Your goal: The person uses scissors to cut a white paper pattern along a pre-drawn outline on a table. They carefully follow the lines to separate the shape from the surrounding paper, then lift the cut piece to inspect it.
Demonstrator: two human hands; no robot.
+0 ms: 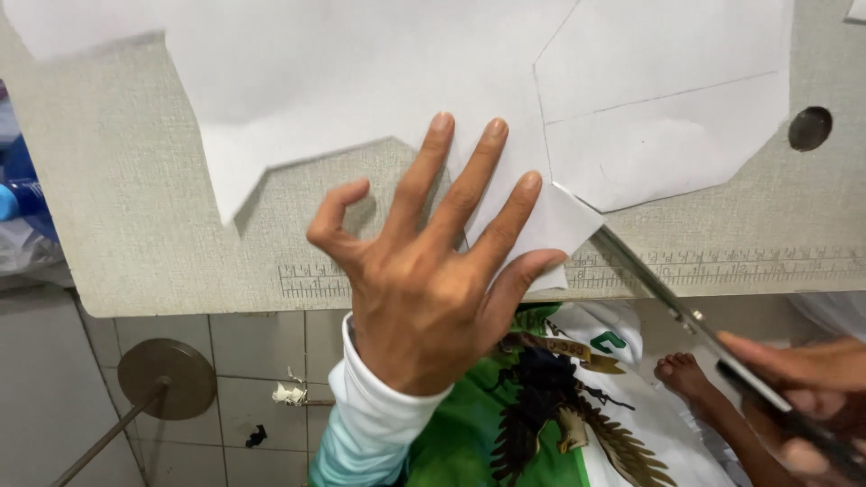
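Observation:
My left hand point(431, 271) lies flat with fingers spread on a large white paper sheet point(379, 81), pressing it onto the grey table point(144, 225). The sheet carries pencil lines and has angular cut edges. My right hand point(803, 397), at the lower right, grips the handles of long scissors point(667, 302). The blades point up and left, and their tip meets the paper's edge just right of my left fingers.
A ruler scale point(722, 266) is printed along the table's near edge, and a round hole point(809, 128) sits at the right. Below the edge are tiled floor, a round metal stand base point(167, 379), my green and white shirt and a bare foot point(686, 374).

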